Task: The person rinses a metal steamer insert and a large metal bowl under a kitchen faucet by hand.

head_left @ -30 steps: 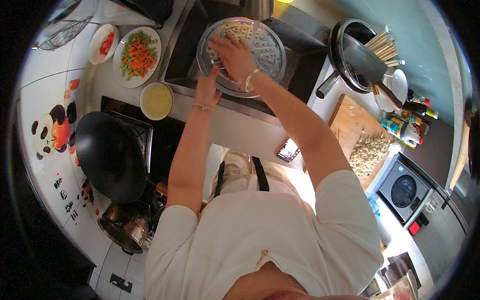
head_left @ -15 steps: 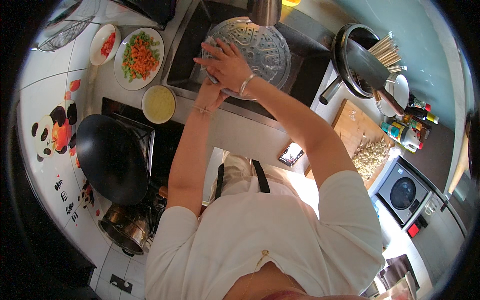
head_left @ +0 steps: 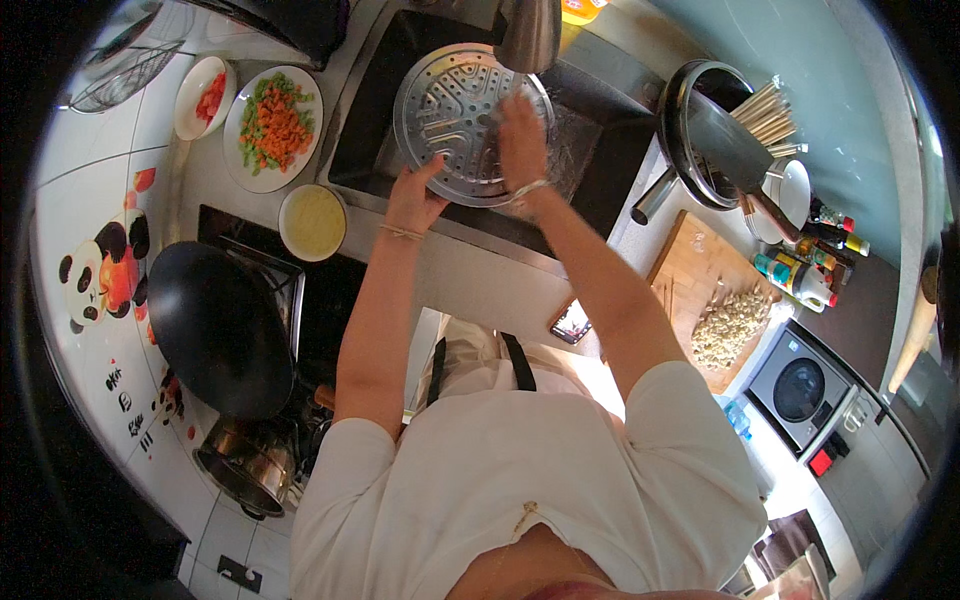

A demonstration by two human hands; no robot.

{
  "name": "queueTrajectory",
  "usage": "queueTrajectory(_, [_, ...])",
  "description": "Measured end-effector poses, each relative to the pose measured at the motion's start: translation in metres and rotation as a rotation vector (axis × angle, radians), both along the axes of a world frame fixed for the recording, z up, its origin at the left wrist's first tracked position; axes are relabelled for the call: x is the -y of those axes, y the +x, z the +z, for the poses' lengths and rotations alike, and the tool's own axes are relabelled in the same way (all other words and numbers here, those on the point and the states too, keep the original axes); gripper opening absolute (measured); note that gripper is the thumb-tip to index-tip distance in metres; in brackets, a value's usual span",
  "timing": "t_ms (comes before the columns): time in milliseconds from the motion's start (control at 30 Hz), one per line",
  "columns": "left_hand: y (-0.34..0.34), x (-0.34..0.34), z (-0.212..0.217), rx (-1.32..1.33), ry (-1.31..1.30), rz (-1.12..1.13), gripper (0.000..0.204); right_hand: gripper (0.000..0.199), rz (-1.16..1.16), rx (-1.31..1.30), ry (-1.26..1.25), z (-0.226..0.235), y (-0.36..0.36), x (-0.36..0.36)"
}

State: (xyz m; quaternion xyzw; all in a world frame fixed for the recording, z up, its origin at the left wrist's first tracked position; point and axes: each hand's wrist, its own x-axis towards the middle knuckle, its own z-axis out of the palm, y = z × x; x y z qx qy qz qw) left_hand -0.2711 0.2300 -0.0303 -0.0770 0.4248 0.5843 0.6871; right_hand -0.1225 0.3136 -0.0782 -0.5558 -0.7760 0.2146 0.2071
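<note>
A round, perforated metal steamer plate (head_left: 450, 115) is held over the dark sink (head_left: 606, 170), its holed face toward me. My left hand (head_left: 412, 198) grips its near-left rim, thumb on the upper face and the other fingers partly hidden at the edge. Over the plate's right side lies my right hand (head_left: 522, 152), smeared by motion, so its fingers cannot be made out clearly. Just beyond the plate stands a metal faucet (head_left: 528, 38).
Left of the sink are a plate of diced vegetables (head_left: 275, 182), a bowl of red pieces (head_left: 181, 125) and a pale yellow bowl (head_left: 312, 222). A wok (head_left: 220, 330) stands nearer. On the right are stacked pans (head_left: 668, 125), a cleaver (head_left: 722, 135) and a cutting board (head_left: 680, 255) with chopped pieces.
My right hand has moved from the plate's left side to its right side. The hands, close together before, are now apart, and the steamer plate has shifted left.
</note>
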Motion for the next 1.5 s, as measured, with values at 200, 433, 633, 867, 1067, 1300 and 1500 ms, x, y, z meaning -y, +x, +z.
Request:
queueTrajectory(200, [0.008, -0.011, -0.003, 0.169, 0.026, -0.023, 0.04, 0.037, 0.131, -0.456, -0.214, 0.048, -0.056, 0.024])
queueTrajectory(433, [-0.007, -0.002, -0.016, 0.11, 0.106, 0.062, 0.062, 0.04, 0.375, -0.382, -0.099, 0.041, -0.015, 0.059])
queueTrajectory(633, [0.005, -0.004, 0.001, 0.101, 0.055, 0.077, 0.056, 0.044, 0.066, -0.162, 0.012, 0.006, 0.032, 0.014])
queueTrajectory(867, [0.004, -0.009, -0.014, 0.178, 0.058, 0.073, 0.046, 0.042, 0.161, -0.194, -0.1, 0.037, -0.015, 0.017])
queueTrajectory(1067, [-0.006, -0.008, 0.001, 0.179, 0.086, 0.126, 0.042, 0.043, 0.442, -0.082, 0.003, 0.061, -0.007, 0.037])
queueTrajectory(1300, [0.001, -0.003, 0.005, 0.011, -0.08, 0.091, 0.044, 0.029, -0.151, -0.278, -0.187, -0.004, 0.027, -0.04])
queueTrajectory(1500, [-0.003, -0.013, 0.01, -0.268, -0.237, 0.129, 0.034, 0.019, -0.585, -1.388, -1.012, 0.017, -0.002, -0.076])
